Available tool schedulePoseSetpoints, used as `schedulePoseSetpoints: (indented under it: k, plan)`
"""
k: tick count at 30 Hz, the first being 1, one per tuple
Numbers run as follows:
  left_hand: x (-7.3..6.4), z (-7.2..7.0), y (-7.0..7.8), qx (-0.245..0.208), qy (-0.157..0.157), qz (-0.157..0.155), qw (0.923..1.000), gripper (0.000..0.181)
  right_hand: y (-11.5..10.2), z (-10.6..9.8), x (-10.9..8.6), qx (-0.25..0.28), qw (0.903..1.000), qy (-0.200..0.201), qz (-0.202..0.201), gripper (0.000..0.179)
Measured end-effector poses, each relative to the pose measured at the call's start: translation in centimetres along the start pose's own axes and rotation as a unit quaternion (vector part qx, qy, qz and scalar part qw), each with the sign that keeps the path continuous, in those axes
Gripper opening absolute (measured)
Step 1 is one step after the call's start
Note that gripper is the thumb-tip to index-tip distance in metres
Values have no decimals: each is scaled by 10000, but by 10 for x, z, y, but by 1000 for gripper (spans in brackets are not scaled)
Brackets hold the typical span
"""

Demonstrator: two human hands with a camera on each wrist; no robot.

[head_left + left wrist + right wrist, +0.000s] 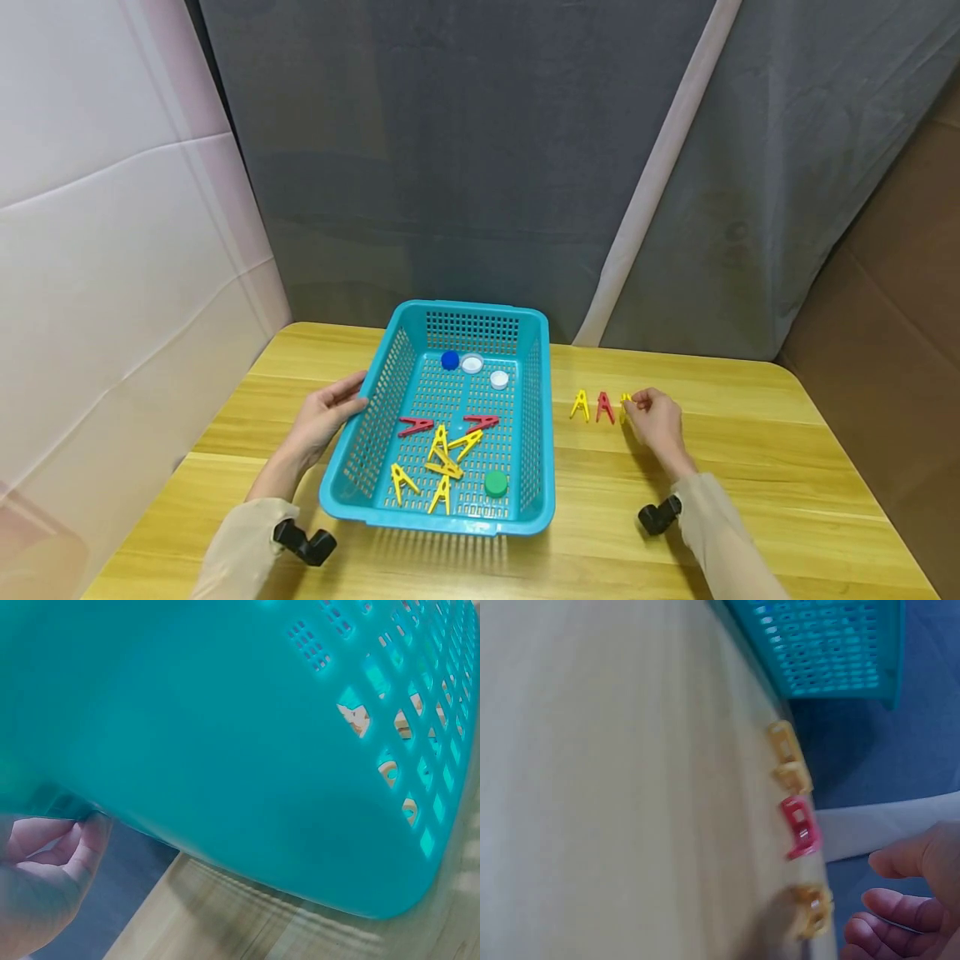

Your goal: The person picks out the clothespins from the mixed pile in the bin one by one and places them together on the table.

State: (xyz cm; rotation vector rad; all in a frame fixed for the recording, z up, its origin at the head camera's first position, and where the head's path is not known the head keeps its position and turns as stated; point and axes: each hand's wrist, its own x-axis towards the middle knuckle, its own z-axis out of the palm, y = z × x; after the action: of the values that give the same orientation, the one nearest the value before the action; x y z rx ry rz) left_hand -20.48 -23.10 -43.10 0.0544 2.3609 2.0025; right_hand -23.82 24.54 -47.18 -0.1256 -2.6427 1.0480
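My left hand [318,423] grips the left rim of a turquoise plastic basket [442,523], fingers bent at the edge in the left wrist view. Right of the basket, three clothespins stand in a row on the table: a yellow clothespin [580,405], a red clothespin [605,407] and a second yellow clothespin [815,909]. My right hand [657,423] is at this last one, partly covering it in the head view. The right wrist view shows thumb and fingers spread apart beside it, holding nothing.
Inside the basket lie several yellow clothespins [444,468], two red clothespins [416,427], a blue cap [450,360], two white caps [499,380] and a green cap [496,483]. A grey curtain [480,167] hangs behind the wooden table [765,467].
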Motion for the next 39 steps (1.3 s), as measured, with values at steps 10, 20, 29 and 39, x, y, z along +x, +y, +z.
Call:
schedulePoseSetpoints:
  k: [10, 20, 29, 39]
  plan:
    - [0, 0, 0, -40, -33, 19, 10000, 56, -36, -7, 6, 408, 9985, -32, -369, 15]
    - [0, 0, -1, 32, -8, -7, 10000, 56, -73, -5, 5, 657, 9945, -208, -791, 14]
    - [0, 0, -2, -8, -4, 41, 10000, 55, -106, -3, 8, 879, 9872, -306, -1297, 14]
    - [0, 0, -2, 16, -4, 51, 10000, 56, -141, 6, 9, 1078, 9828, -457, -1432, 12]
